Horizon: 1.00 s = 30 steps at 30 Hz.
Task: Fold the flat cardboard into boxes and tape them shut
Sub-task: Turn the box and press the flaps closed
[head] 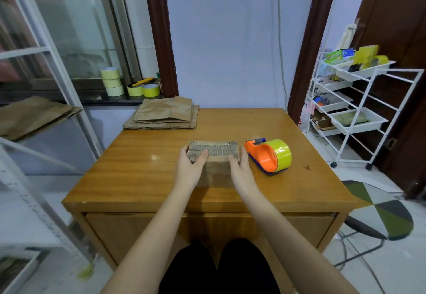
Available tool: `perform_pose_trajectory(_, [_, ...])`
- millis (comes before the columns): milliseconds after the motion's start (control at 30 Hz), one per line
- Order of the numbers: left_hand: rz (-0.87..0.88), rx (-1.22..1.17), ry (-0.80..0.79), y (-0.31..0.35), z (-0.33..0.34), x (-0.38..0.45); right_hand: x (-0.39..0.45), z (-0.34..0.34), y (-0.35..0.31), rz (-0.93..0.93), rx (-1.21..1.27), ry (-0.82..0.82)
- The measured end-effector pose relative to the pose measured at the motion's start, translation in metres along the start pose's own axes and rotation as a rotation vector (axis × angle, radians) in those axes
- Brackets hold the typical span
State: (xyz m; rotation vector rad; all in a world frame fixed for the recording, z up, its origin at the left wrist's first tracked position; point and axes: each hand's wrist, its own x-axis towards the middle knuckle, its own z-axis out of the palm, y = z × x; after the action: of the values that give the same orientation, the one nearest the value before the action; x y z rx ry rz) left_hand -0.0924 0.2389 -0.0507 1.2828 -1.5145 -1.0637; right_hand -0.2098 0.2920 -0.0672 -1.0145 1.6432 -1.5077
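A small cardboard box [213,155] was recorded near the middle of a wooden table [138,174], its corrugated top edge turned toward the camera. It was held from both sides. The left hand [190,170] was laid against the box's left end, fingers wrapped round the far corner and the thumb pressed on the top face. The right hand [241,169] was set against the right end, fingers curled over the top edge. Whether the flaps had been taped could not be told, the surface being blurred.

Just to the right of the box, close to the right hand but not touching it, an orange tape dispenser [262,155] was noted, loaded with a yellow-green tape roll [280,153] and resting on the table.

A stack of flat cardboard sheets [163,114] was lodged at the table's far left corner. On the window sill behind it, rolls of tape [113,81] were stacked, with two more rolls [144,89] beside them. Further flat cardboard [34,115] was lying on a shelf at the left. A white wire trolley [359,114] with trays was placed at the right, well apart from the table.
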Motion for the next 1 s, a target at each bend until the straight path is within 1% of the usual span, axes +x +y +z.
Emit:
perform_pose_trajectory(100, [-0.020, -0.040, -0.014, 0.001, -0.001, -0.001, -0.004, 0.000, 0.002, -0.026, 0.154, 0.086])
perform_pose_trajectory(200, [-0.010, -0.049, -0.024, 0.000, -0.002, -0.001, 0.006, -0.015, -0.005, 0.029, 0.245, 0.147])
perform_pose_trajectory(233, [-0.009, -0.055, -0.022, -0.001, -0.002, 0.000, 0.011, -0.021, -0.008, 0.052, 0.225, 0.148])
perform_pose_trajectory(333, [-0.018, -0.016, -0.054, -0.001, -0.008, 0.008, 0.022, -0.033, -0.019, 0.100, 0.096, 0.069])
perform_pose_trajectory(433, [-0.024, 0.107, -0.204, 0.007, -0.026, 0.023, 0.026, -0.042, -0.028, 0.124, 0.037, 0.026])
perform_pose_trajectory(500, [0.005, 0.318, -0.289, 0.014, -0.038, 0.035, 0.024, -0.045, -0.033, 0.136, 0.048, -0.046])
perform_pose_trajectory(533, [0.044, 0.493, -0.279, 0.019, -0.042, 0.040, 0.022, -0.045, -0.035, 0.142, 0.038, -0.082])
perform_pose_trajectory(600, [0.208, 0.878, -0.141, 0.028, -0.043, 0.043, 0.020, -0.046, -0.035, 0.144, 0.013, -0.129])
perform_pose_trajectory(633, [0.334, 0.999, -0.060, 0.030, -0.039, 0.041, 0.018, -0.045, -0.034, 0.143, 0.015, -0.141])
perform_pose_trajectory(667, [0.462, 1.036, -0.010, 0.032, -0.034, 0.037, 0.017, -0.043, -0.033, 0.147, 0.028, -0.147])
perform_pose_trajectory(700, [0.559, 1.012, -0.004, 0.032, -0.027, 0.030, 0.016, -0.042, -0.031, 0.153, 0.039, -0.152])
perform_pose_trajectory(733, [0.616, 0.971, -0.031, 0.030, -0.020, 0.024, 0.015, -0.040, -0.029, 0.157, 0.047, -0.161])
perform_pose_trajectory(767, [0.629, 0.922, -0.078, 0.026, -0.014, 0.019, 0.013, -0.039, -0.029, 0.158, 0.047, -0.177])
perform_pose_trajectory(833, [0.600, 0.881, -0.158, 0.016, -0.008, 0.011, 0.010, -0.040, -0.028, 0.140, 0.046, -0.208])
perform_pose_trajectory(933, [0.604, 0.878, -0.196, 0.008, -0.011, 0.011, 0.009, -0.045, -0.028, 0.109, -0.007, -0.219])
perform_pose_trajectory(967, [0.597, 0.869, -0.219, 0.007, -0.013, 0.012, 0.012, -0.047, -0.026, 0.060, -0.069, -0.191])
perform_pose_trajectory(1000, [0.585, 0.856, -0.252, 0.008, -0.014, 0.013, 0.015, -0.048, -0.023, -0.032, -0.163, -0.134])
